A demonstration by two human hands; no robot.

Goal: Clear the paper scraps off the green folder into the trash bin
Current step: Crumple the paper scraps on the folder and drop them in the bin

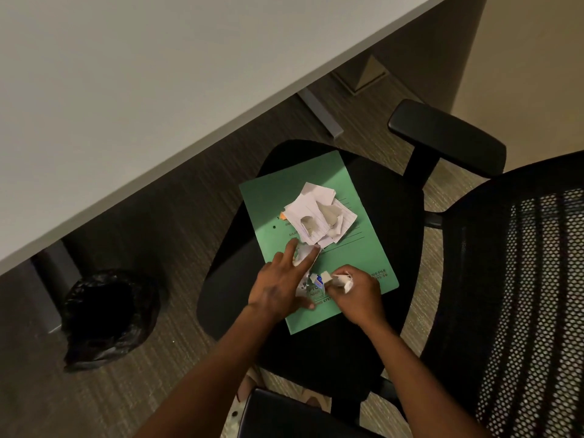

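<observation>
Low centre of frame: right hand (pixel 355 295) fisted, grip closed round a wad of crumpled white paper (pixel 344 281). Just left of it, left hand (pixel 278 286) spread flat, grip wide, fingers (pixel 311 259) pressing small torn bits (pixel 308 281) against the green folder (pixel 268 200). Further up, at mid frame, the main heap of paper scraps (pixel 320 216): thin, ruled, white, ragged-edged, curled at corners, loosely overlapped, likely to slide or flutter if swept fast. Heap lying straight beyond the left fingertips, nearer that hand than the right. Folder smooth matte card, long axis running from upper left to lower right, resting on the black fabric chair seat (pixel 379 191), not on the bench (pixel 126 90). Mesh chair back (pixel 521 279) at right. Trash bin (pixel 107 314), lined with a crinkled black bag, on the carpet at lower left, well apart from the folder, on the left hand's side; carry probably leftward and down.
</observation>
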